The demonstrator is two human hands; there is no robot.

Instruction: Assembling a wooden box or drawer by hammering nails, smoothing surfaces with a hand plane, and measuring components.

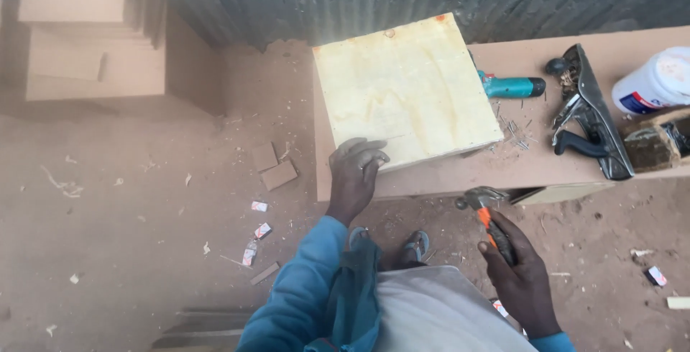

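Plywood panel [406,93]: pale, square, lying flat on the left end of the workbench [503,168], its far corner overhanging the back edge. I see the left hand [356,172] resting on the panel's near left corner, fingers curled over the edge, blue sleeve [298,294] behind it. Right hand [521,273]: closed around the orange-and-black handle of a hammer [485,212], held below the bench's front edge, head up near the edge. Nails [517,133]: loose scatter on the bench just right of the panel. Power tool [512,87]: teal body, lying beside the panel's right edge. Hand plane [593,118]: dark metal, on its side, further right. White tub [654,82]: at the bench's far right, above a wooden block [650,143]. Offcuts [273,166]: small board pieces on the dirt floor left of the bench. Stacked boards [86,35]: top left, well apart.
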